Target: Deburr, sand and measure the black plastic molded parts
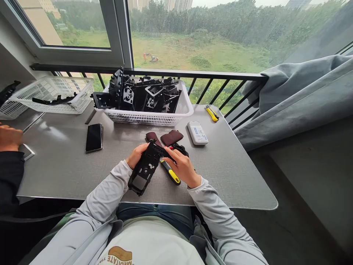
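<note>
A black plastic part point(143, 170) with a rectangular opening at its lower end is held tilted above the table's front. My left hand point(136, 155) grips its upper left edge, fingers wrapped behind it. At the part's upper right, my right hand point(180, 165) has its fingers bent together by the edge; whether they pinch something small is hidden. Under my right hand lies a yellow and black tool handle point(171, 173). Just behind the hands are dark red pads point(172, 137) and a black bundle point(180, 149).
A white basket point(146, 118) heaped with black plastic parts stands at the back. Around it are a phone point(94, 137), a white box point(197, 133), a yellow cutter point(212, 113) and another white basket point(59, 106). Another person's hand point(10, 138) is at the left.
</note>
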A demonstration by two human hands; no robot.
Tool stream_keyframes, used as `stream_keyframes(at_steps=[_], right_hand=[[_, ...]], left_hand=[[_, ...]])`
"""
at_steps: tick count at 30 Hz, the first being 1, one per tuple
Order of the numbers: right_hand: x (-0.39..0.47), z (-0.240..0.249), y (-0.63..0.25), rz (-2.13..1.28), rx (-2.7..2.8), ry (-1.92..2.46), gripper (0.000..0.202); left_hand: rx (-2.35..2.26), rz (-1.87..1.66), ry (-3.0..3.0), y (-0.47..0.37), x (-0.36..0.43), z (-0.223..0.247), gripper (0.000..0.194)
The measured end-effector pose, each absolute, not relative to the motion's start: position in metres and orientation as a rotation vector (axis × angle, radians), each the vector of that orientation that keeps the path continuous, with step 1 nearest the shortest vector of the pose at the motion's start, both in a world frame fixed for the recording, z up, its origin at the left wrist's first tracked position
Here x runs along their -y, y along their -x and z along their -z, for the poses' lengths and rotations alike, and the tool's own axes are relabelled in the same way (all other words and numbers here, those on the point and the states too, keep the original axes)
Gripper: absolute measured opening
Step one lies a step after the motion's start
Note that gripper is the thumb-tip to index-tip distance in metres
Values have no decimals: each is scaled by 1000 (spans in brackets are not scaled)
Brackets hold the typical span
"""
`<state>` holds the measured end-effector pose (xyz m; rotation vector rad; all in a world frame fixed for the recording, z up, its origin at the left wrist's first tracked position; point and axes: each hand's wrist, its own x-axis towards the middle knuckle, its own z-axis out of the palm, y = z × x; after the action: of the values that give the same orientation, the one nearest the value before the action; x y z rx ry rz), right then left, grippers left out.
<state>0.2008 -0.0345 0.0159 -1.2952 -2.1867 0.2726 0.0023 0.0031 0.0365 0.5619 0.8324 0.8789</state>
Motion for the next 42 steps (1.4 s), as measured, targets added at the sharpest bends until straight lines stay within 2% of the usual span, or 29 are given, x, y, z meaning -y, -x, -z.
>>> stream_keyframes(at_steps=[10,20,23,31,37,42], right_hand=[[35,-19,-198,-269,2181,1309,45],[29,-19,-197,-112,1925,1294,36],[27,-23,-199,-266,1737,1242,33],[31,-24,-194,-711,1544,1191,34],[29,-17,-179,-782,1556,1263,38],[26,-11,-171,-794,1454,1288,41]], left_hand=[[-822,-897,-559,-1,-4,-32,17],[-805,-910,-517,-1,-4,-35,19],[-799,-959,-484,2,-7,-30,21],[-739,-1440,-434,7,-21,-25,15],[-665,-1426,-413,4,-18,-26,14],[-631,-1266,-461,3,-12,-23,10]])
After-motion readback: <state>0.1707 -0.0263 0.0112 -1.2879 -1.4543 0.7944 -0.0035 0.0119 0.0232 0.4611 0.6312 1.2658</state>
